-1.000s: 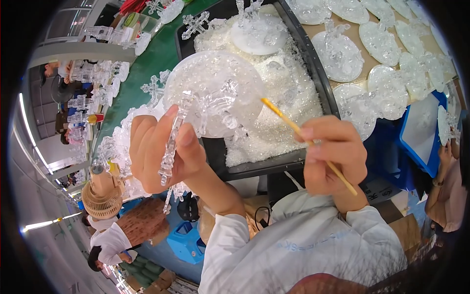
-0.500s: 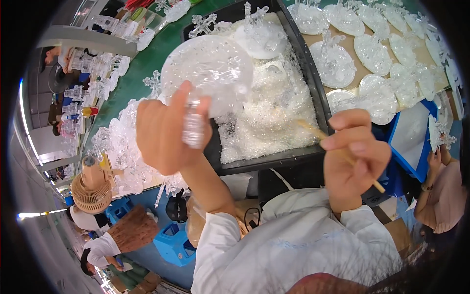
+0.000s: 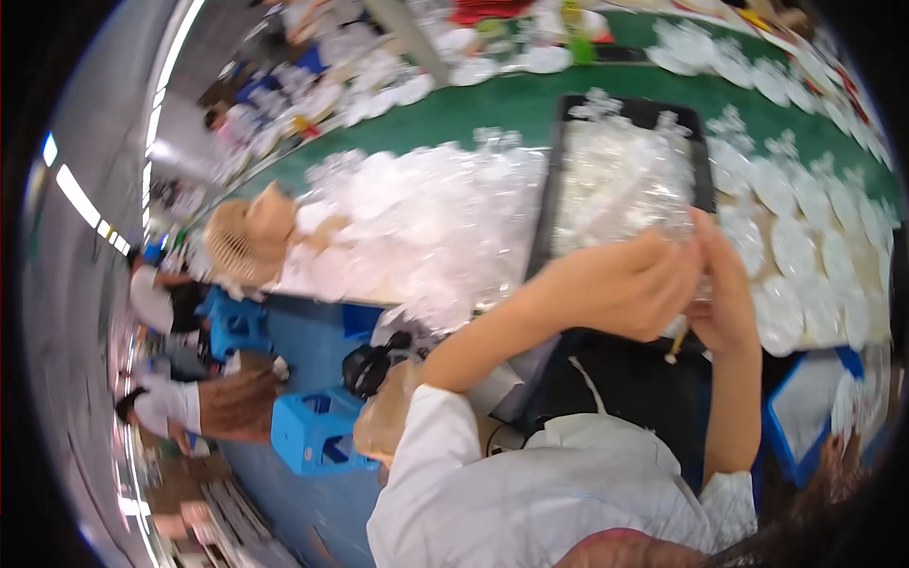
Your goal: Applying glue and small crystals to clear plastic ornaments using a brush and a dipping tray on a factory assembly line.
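Holding, head view: I have a clear plastic piece (image 3: 670, 214) at my fingertips, raised over the right-hand part of a black tray (image 3: 544, 213).
Left hand (image 3: 644, 293): grasping the piece from the lower left, fingers bunched, with my forearm slanting in across the tray's near side.
Right hand (image 3: 727, 289): curled about a thin yellow stick (image 3: 676, 343), whose end pokes out below my palm; whether my fingertips also pinch the piece, I cannot tell through the blur.
Clear piece from the hands: just beyond my fingertips, away from my body and toward the left.
Its long axis: seemingly slanting from my fingertips up and to the left, though too smeared to be sure.
Nearer hand: neither by much; the two meet at the piece, left hand on its left, right hand on its right.
Under the piece: white granules (image 3: 587, 166) inside the tray, apart from my palms.
Beside the tray: a heap of clear pieces (image 3: 417, 218) to my left, rows of whitish discs (image 3: 793, 254) to my right.
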A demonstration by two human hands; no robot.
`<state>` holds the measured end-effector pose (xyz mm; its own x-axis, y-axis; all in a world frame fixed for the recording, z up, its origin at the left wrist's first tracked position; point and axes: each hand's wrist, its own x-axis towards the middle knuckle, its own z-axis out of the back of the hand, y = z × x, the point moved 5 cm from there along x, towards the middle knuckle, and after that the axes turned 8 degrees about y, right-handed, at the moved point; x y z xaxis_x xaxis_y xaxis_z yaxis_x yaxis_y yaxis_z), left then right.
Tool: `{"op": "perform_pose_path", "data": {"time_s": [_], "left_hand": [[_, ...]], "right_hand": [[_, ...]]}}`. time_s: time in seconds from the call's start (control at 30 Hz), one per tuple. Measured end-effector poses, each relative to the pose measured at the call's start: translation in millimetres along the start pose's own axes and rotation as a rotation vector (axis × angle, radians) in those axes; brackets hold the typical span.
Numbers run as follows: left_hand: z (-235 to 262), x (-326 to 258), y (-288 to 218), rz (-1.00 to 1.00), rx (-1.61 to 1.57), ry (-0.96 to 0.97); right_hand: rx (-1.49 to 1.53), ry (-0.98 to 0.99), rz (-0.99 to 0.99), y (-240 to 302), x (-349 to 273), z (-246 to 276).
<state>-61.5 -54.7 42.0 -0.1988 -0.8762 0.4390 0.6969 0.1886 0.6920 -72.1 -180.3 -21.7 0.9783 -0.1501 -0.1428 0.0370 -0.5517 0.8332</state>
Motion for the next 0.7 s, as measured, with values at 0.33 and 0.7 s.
{"op": "perform_pose_path", "data": {"time_s": [0.33,0.7], "left_hand": [[55,-39,74,0.658,-0.674,-0.286],[-56,-23,53,0.645,-1.318,-0.172]], "right_hand": [[-0.098,0.046,0.091,23,33,64],[-0.138,-0.031,0.121,3,29,43]]}}
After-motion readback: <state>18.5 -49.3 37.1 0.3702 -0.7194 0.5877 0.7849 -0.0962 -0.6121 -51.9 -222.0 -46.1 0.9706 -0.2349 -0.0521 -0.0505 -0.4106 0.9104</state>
